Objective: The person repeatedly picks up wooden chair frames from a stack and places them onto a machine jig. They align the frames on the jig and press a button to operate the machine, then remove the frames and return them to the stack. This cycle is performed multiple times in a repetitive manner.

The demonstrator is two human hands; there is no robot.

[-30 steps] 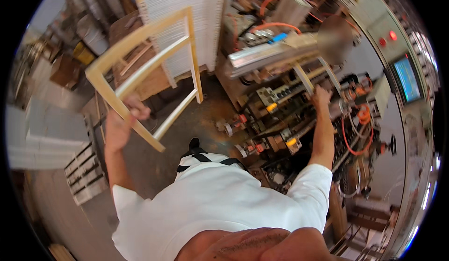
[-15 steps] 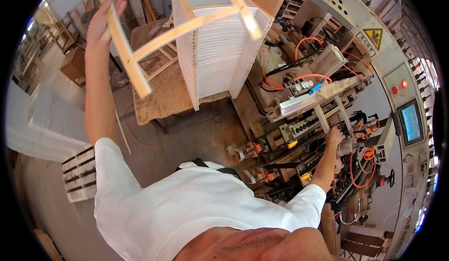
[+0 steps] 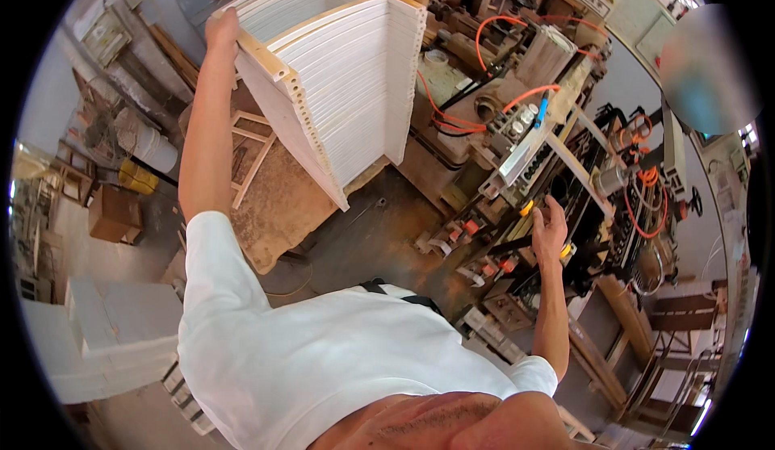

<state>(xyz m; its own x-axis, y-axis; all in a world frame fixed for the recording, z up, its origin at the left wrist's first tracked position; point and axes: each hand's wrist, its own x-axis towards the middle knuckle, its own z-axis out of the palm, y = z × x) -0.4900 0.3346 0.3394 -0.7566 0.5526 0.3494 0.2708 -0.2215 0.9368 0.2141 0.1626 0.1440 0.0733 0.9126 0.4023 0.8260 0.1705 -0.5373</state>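
Two hands, both bare. Left hand (image 3: 224,32): one, at the upper corner of the frame stack (image 3: 343,107), touching the pale wooden edge there; fingers close together, tips hidden behind the corner, so I cannot tell whether they are clamped. Right hand (image 3: 549,230): one, fingers apart and slightly curled, at the near side of the machine (image 3: 517,139), close to two yellow parts (image 3: 526,208). Contact with the machine: cannot tell.

Frame stack: one, white-edged, standing on one brown table (image 3: 278,220). Layers too many and too fine to count from here; far side hidden. Loose frame: one (image 3: 255,167), lying on the table beside the stack, partly covered by the left forearm.

In the machine, two pale bars (image 3: 580,174), roughly parallel; their far ends are hard to make out. One blue piece (image 3: 541,111) beside them. Orange hoses: several, tangled, no sure count. Across the room, one cardboard box (image 3: 115,214). One round blurred patch, upper right, unreadable. Lower left, white stacked blocks (image 3: 121,321), cut off by the dark rim.
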